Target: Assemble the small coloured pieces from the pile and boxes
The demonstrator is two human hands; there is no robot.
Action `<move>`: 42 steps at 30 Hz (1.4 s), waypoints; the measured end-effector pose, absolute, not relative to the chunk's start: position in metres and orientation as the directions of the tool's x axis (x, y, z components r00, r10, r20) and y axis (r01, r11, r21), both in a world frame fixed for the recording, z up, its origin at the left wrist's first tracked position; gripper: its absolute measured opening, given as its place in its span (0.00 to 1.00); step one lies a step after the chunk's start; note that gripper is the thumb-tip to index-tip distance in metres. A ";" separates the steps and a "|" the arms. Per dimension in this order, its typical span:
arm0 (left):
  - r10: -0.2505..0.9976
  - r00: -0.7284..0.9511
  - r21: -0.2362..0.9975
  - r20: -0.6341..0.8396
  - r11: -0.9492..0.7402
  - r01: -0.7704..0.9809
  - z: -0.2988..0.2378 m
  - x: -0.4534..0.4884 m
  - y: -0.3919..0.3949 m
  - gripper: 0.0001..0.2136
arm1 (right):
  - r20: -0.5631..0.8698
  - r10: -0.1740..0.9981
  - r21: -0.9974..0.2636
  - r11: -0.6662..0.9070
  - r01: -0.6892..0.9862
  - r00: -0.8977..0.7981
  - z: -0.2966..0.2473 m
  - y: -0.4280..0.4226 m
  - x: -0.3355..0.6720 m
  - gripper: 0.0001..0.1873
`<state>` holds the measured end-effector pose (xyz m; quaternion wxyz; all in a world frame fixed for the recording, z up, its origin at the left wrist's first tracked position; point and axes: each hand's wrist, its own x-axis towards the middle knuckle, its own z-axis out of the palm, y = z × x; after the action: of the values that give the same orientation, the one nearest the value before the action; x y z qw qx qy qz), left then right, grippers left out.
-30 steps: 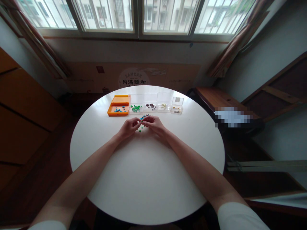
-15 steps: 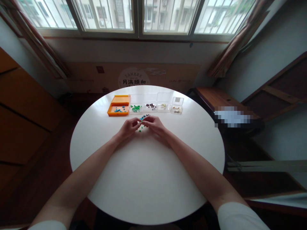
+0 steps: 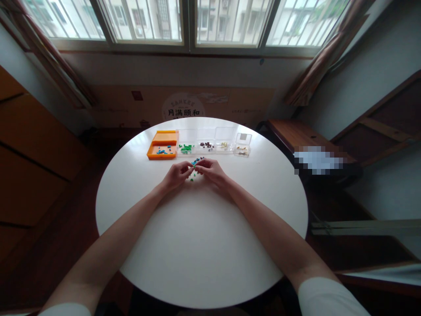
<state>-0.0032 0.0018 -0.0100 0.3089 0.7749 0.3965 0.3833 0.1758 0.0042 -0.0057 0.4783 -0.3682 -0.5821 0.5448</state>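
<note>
My left hand point(image 3: 179, 172) and my right hand point(image 3: 211, 170) meet over the white table, their fingertips pinched together. Between them is a small green building brick point(image 3: 194, 166), gripped from both sides and partly covered by the fingers. Just beyond the fingertips lies a cluster of small blue and dark bricks point(image 3: 198, 160), partly hidden by the hands. Loose green bricks point(image 3: 192, 179) rest on the tabletop below the fingers.
Behind the hands stand an open orange case point(image 3: 162, 156) with blue bricks and a clear divided box point(image 3: 217, 152) holding green, dark brown and cream pieces. A smaller clear box point(image 3: 243, 151) sits at its right. The round white table point(image 3: 200, 245) has a curved edge.
</note>
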 end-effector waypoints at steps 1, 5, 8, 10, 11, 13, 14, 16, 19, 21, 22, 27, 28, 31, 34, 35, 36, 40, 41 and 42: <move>0.852 0.392 0.783 0.348 -0.494 0.379 -0.010 -0.003 0.002 0.13 | 0.155 0.950 -0.986 0.134 -0.095 -0.271 -0.006 0.004 0.176 0.18; 0.853 0.391 0.781 0.345 -0.492 0.385 -0.010 -0.003 0.002 0.13 | 0.155 0.950 -0.986 0.132 -0.103 -0.270 -0.006 0.004 0.176 0.18; 0.848 0.395 0.774 0.353 -0.502 0.387 -0.011 -0.003 0.003 0.13 | 0.146 0.953 -0.987 0.124 -0.100 -0.265 -0.006 0.003 0.175 0.18; 0.846 0.396 0.771 0.357 -0.506 0.387 -0.012 -0.003 0.003 0.13 | 0.143 0.954 -0.988 0.121 -0.097 -0.264 -0.005 0.003 0.175 0.18; 0.846 0.397 0.770 0.357 -0.507 0.388 -0.012 -0.003 0.003 0.13 | 0.143 0.954 -0.988 0.121 -0.097 -0.265 -0.004 0.003 0.175 0.18; 0.845 0.398 0.768 0.356 -0.507 0.391 -0.012 -0.003 0.002 0.13 | 0.142 0.953 -0.988 0.120 -0.097 -0.266 -0.004 0.003 0.175 0.18; 0.845 0.400 0.767 0.354 -0.507 0.393 -0.011 -0.003 0.002 0.13 | 0.141 0.954 -0.988 0.119 -0.098 -0.265 -0.003 0.002 0.175 0.18; 0.845 0.401 0.765 0.353 -0.507 0.396 -0.011 -0.003 0.002 0.14 | 0.139 0.955 -0.988 0.117 -0.100 -0.263 -0.003 0.002 0.175 0.19; 0.846 0.399 0.764 0.353 -0.507 0.400 -0.010 -0.003 0.002 0.14 | 0.139 0.955 -0.988 0.116 -0.101 -0.261 -0.004 0.002 0.175 0.19; 0.847 0.397 0.762 0.353 -0.506 0.404 -0.010 -0.004 0.001 0.14 | 0.139 0.955 -0.988 0.116 -0.103 -0.261 -0.004 0.002 0.175 0.19; 0.848 0.397 0.762 0.352 -0.506 0.405 -0.010 -0.004 0.001 0.14 | 0.139 0.955 -0.988 0.116 -0.103 -0.262 -0.005 0.003 0.175 0.19; 0.848 0.398 0.763 0.351 -0.505 0.403 -0.010 -0.004 0.002 0.15 | 0.145 0.952 -0.988 0.125 -0.092 -0.270 -0.006 0.004 0.175 0.19; 0.847 0.399 0.763 0.352 -0.506 0.401 -0.010 -0.003 0.002 0.15 | 0.145 0.952 -0.988 0.124 -0.091 -0.269 -0.006 0.004 0.176 0.19; 0.845 0.401 0.764 0.354 -0.509 0.397 -0.010 -0.003 0.002 0.15 | 0.143 0.954 -0.988 0.120 -0.099 -0.265 -0.007 0.004 0.176 0.19; 0.845 0.400 0.764 0.354 -0.508 0.398 -0.010 -0.003 0.002 0.15 | 0.147 0.952 -0.987 0.122 -0.105 -0.268 -0.007 0.004 0.176 0.18; 0.846 0.398 0.763 0.355 -0.508 0.401 -0.010 -0.003 0.002 0.14 | 0.148 0.952 -0.987 0.124 -0.106 -0.268 -0.007 0.004 0.176 0.18; 0.847 0.394 0.761 0.355 -0.507 0.404 -0.010 -0.003 0.002 0.14 | 0.149 0.952 -0.986 0.125 -0.107 -0.269 -0.007 0.004 0.176 0.17; 0.850 0.389 0.762 0.354 -0.503 0.407 -0.010 -0.003 0.002 0.14 | 0.144 0.953 -0.987 0.119 -0.110 -0.266 -0.008 0.005 0.175 0.17; 0.851 0.390 0.764 0.352 -0.502 0.405 -0.010 -0.003 0.002 0.14 | 0.143 0.953 -0.987 0.118 -0.109 -0.266 -0.008 0.006 0.175 0.17; 0.851 0.391 0.766 0.351 -0.501 0.404 -0.011 -0.003 0.002 0.14 | 0.143 0.953 -0.987 0.118 -0.108 -0.266 -0.008 0.006 0.175 0.17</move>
<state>-0.0032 0.0019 -0.0105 0.2962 0.7795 0.4024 0.3777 0.1751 0.0056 -0.0080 0.4805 -0.3691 -0.5727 0.5521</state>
